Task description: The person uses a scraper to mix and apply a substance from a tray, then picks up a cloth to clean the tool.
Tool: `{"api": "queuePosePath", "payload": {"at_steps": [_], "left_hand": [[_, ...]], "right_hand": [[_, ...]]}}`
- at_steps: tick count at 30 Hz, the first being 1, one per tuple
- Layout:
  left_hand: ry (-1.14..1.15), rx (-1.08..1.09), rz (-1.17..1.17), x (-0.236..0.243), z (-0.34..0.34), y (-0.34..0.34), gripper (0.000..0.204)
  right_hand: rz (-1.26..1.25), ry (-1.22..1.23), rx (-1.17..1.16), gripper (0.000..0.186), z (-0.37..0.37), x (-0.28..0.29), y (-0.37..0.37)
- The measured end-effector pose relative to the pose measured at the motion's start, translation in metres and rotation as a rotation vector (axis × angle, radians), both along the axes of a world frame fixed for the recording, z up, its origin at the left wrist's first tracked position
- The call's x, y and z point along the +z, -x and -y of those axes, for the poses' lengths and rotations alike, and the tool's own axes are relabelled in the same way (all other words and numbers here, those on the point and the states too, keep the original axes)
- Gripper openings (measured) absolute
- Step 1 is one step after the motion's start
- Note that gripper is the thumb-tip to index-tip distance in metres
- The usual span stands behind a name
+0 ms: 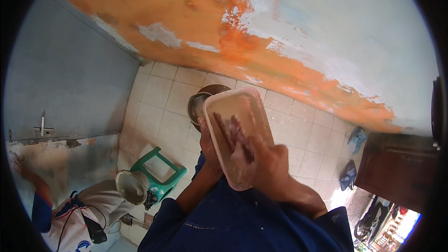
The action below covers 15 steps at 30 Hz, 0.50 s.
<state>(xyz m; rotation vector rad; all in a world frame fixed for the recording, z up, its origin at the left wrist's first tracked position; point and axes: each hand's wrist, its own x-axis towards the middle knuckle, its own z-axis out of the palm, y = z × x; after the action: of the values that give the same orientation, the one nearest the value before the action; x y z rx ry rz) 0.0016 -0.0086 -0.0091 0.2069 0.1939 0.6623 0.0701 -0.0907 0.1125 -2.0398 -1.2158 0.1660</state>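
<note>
My left hand grips the left edge of a shallow, pale pink rectangular tray, held tilted in front of my chest. Over its tan inside, my right hand is closed round a dark red, elongated tool. The tool is blurred, so its exact kind does not show. Whitish smears lie around it, and pinkish paste clings to the tray's right inner side. Partly hidden behind the tray, a round bucket stands on the tiled floor.
Ahead rises a patchy orange and white wall. At lower left, a person reaches a hand to the grey wall, near a green stool and a second bucket. A brown cabinet and blue cloths are at right.
</note>
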Motion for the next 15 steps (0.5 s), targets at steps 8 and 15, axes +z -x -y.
{"api": "queuePosePath", "payload": {"at_steps": [8,15], "left_hand": [[0.005,0.009,0.012,0.014,-0.006,-0.006,0.065],[0.084,0.031,-0.043,0.001,-0.006,0.006,0.064]], "right_hand": [[0.056,0.084,-0.078,0.017,0.006,0.001,-0.026],[-0.022,0.166,0.015,0.017,0.025,-0.004,-0.009]]}}
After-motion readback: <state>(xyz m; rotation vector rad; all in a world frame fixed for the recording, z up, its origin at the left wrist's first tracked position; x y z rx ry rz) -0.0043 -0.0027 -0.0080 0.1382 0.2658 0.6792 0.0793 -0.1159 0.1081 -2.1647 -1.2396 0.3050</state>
